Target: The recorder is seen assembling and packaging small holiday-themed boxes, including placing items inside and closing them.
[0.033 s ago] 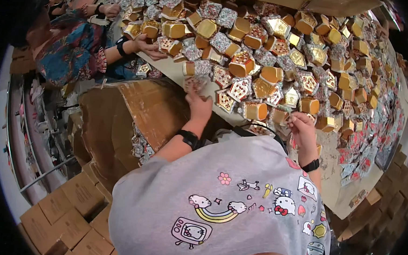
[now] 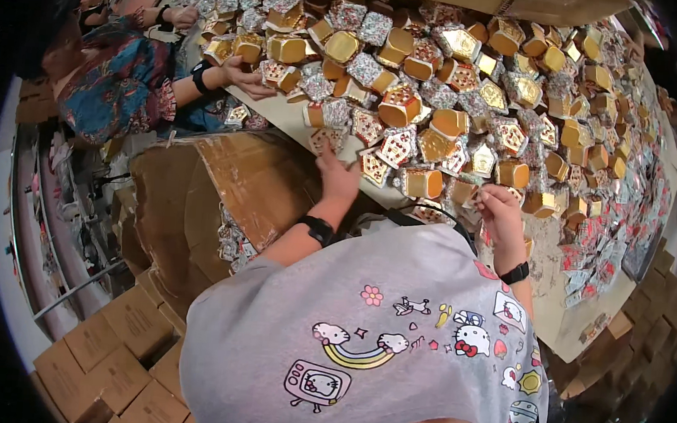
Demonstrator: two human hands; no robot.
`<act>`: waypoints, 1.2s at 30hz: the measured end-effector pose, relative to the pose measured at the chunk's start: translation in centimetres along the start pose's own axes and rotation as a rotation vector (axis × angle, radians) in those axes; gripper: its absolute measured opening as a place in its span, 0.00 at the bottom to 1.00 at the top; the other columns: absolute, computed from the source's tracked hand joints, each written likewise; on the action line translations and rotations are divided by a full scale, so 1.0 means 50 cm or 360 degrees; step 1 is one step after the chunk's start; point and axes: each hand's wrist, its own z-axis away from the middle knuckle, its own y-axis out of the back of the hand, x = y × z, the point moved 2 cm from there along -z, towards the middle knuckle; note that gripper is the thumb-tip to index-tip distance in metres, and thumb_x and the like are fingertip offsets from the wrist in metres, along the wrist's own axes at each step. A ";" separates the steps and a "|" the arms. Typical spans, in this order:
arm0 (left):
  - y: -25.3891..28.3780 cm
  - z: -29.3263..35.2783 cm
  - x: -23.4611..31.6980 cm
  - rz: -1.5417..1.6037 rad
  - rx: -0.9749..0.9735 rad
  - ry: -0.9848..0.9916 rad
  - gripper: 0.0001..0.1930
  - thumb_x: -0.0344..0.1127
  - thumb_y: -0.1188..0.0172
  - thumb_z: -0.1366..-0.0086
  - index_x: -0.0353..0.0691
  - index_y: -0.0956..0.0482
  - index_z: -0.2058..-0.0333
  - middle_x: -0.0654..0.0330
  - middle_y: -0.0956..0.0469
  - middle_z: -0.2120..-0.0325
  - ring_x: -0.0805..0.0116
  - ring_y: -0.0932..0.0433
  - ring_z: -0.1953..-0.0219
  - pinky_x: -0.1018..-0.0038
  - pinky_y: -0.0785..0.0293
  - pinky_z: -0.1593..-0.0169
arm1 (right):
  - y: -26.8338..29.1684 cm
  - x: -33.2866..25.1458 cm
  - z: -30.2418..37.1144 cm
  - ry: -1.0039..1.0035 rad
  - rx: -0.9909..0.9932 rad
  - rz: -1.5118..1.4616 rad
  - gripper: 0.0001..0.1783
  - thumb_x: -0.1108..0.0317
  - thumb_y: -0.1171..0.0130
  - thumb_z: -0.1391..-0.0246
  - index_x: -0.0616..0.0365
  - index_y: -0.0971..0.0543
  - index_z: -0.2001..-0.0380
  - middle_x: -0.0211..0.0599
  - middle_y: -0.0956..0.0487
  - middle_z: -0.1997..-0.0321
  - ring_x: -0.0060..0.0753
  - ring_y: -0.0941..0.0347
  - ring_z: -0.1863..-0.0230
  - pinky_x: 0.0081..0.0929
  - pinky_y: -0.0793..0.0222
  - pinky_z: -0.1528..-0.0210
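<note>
At the near left edge of the table, a small clear-wrapped house-shaped ornament (image 2: pixel 327 139) with a red and white face lies flat. My left hand (image 2: pixel 339 182) reaches up to its lower edge, fingers stretched out and thumb held apart. To the right, my right hand (image 2: pixel 503 210) is closed, thumb and fingertips pinched at the edge of a clear-wrapped gold ornament (image 2: pixel 462 193). Between my hands sit more of the kind, among them a gold and white one (image 2: pixel 421 183) and a red-dotted one (image 2: pixel 374 168).
A heap of gold and patterned wrapped ornaments (image 2: pixel 452 125) covers the table (image 2: pixel 579 329). A co-worker's hand (image 2: pixel 244 78) rests at the far left edge. An opened cardboard box (image 2: pixel 192 195) stands left of me; stacked cartons (image 2: pixel 126 326) lie at lower left.
My left hand has shifted slightly right and its thumb stands further from the fingers. The ornament by it now lies still at the table edge. My right hand stays put.
</note>
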 end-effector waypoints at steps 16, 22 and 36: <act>-0.103 0.010 0.000 0.0034 0.0012 -0.0010 0.45 0.19 0.53 0.50 0.35 0.70 0.38 0.42 0.43 0.57 0.47 0.34 0.57 0.61 0.38 0.50 | -0.003 0.010 -0.025 0.0000 -0.0109 -0.0040 0.06 0.75 0.46 0.48 0.65 0.23 0.66 0.32 0.23 0.72 0.20 0.29 0.73 0.16 0.32 0.68; -0.098 0.003 0.013 -0.0104 -0.0088 -0.0030 0.44 0.20 0.52 0.50 0.39 0.66 0.37 0.43 0.42 0.57 0.47 0.34 0.57 0.61 0.38 0.51 | -0.009 0.012 -0.024 0.0037 -0.0073 -0.0061 0.06 0.76 0.46 0.48 0.65 0.23 0.67 0.33 0.22 0.73 0.22 0.28 0.72 0.17 0.32 0.67; -0.051 -0.013 0.010 0.0034 -0.0479 -0.0201 0.42 0.24 0.51 0.46 0.35 0.67 0.38 0.34 0.44 0.52 0.43 0.34 0.57 0.62 0.36 0.51 | -0.004 -0.006 -0.009 0.0177 0.0055 0.0059 0.06 0.76 0.46 0.49 0.67 0.22 0.67 0.33 0.22 0.73 0.21 0.29 0.73 0.17 0.35 0.67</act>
